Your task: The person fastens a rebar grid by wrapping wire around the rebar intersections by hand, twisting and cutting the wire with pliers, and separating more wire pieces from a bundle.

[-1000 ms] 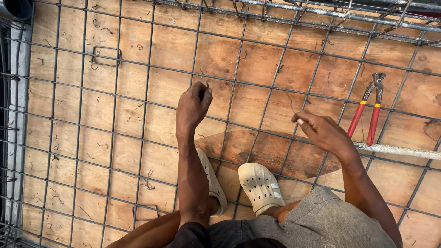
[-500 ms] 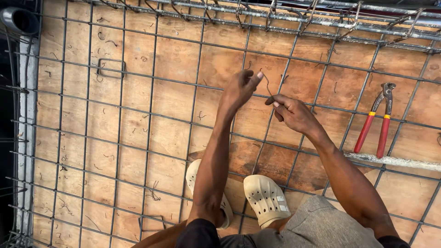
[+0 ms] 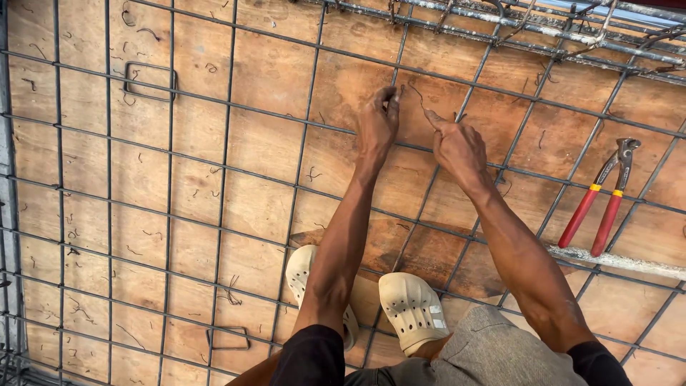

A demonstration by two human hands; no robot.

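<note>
My left hand (image 3: pixel 377 123) and my right hand (image 3: pixel 457 146) reach forward over a grid of dark steel rebar (image 3: pixel 236 107) laid on plywood boards. Between them runs a thin bent tie wire (image 3: pixel 416 95). The fingers of my left hand pinch one end of it. My right hand's forefinger and thumb hold the other end, close to a crossing of two bars. Both arms are stretched out above my feet in pale perforated clogs (image 3: pixel 411 300).
Red-handled pincers (image 3: pixel 600 207) lie on the mesh to the right, beside a pale bar (image 3: pixel 622 261). Bundled rebar with hooks (image 3: pixel 514 32) runs along the far edge. A rectangular wire stirrup (image 3: pixel 148 80) lies at the upper left, another (image 3: pixel 229 337) near my feet. Wire scraps litter the plywood.
Both hands have moved forward and away from my body, from apart to close together at a bar crossing. The tie wire passed from the right hand alone to both hands.
</note>
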